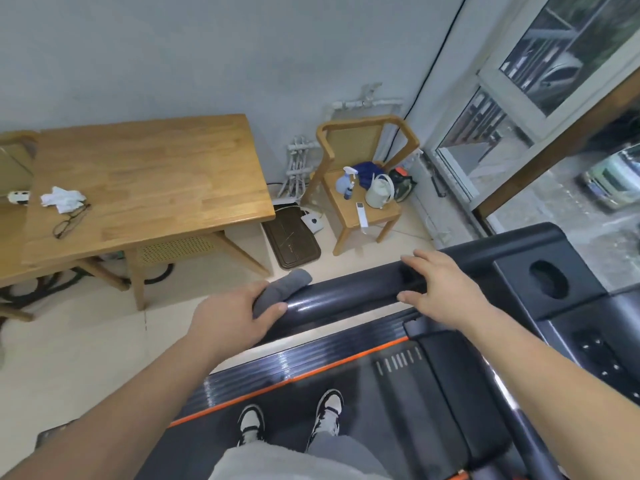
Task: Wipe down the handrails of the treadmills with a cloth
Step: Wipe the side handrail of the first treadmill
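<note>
A person stands on the belt of a black treadmill [433, 393] edged with an orange stripe, black-and-white shoes [327, 412] side by side. The left hand [228, 317] grips a grey cloth [287, 284], wrapped around the near end of the glossy black handrail [346, 296], with the fingers curled over the top and the thumb pressed on the near side. The right hand [443, 292] holds the same rail further along, close to the console: its fingers lie across the top and bend over the far edge, and the thumb is on the near side. The short white marks printed on the treadmill deck are too blurred to read. A round cup holder [549, 278] sits in the console. To the left is a wooden table [156, 174] bearing a crumpled white tissue [62, 199] and a pair of glasses [71, 221]. Beyond the rail, a wooden chair [349, 142] carries a blue spray bottle [344, 181], a white jug [379, 194] and a white remote [362, 214]; no labels on them are legible. A brown mat [292, 240] lies on the floor between table and chair.
</note>
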`<move>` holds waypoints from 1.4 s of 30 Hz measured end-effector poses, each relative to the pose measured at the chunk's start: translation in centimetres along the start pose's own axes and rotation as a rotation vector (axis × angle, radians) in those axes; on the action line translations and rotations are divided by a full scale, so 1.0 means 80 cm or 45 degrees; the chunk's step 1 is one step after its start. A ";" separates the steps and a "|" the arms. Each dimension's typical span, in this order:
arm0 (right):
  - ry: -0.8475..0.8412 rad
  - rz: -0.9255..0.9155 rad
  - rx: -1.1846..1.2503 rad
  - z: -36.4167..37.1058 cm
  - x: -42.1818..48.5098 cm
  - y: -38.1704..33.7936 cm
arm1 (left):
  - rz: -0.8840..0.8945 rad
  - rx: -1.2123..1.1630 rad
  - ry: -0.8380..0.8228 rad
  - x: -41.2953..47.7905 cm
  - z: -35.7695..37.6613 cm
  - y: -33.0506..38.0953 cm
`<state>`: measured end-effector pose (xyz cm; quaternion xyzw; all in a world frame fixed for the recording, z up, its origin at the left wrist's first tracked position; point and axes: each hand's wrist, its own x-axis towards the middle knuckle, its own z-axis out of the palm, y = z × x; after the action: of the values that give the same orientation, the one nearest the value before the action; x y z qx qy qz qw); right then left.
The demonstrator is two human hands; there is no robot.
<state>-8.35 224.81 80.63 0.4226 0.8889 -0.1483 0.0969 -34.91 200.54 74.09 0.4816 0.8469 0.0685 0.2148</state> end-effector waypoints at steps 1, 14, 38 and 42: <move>-0.025 0.003 -0.009 -0.001 0.005 0.007 | 0.013 0.058 0.098 -0.009 0.006 0.002; 0.092 -0.133 -0.092 -0.013 0.035 0.050 | 0.233 0.174 0.259 0.091 0.037 0.242; 0.235 -0.052 0.181 -0.006 0.055 0.136 | 0.424 0.081 0.036 0.123 0.049 0.278; 0.228 -0.087 0.168 -0.005 0.056 0.140 | 0.498 0.278 0.217 0.067 0.049 0.204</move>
<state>-2.42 234.86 77.64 0.4090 0.8962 -0.1713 -0.0162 -22.79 213.34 74.25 0.6493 0.7549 0.0574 0.0717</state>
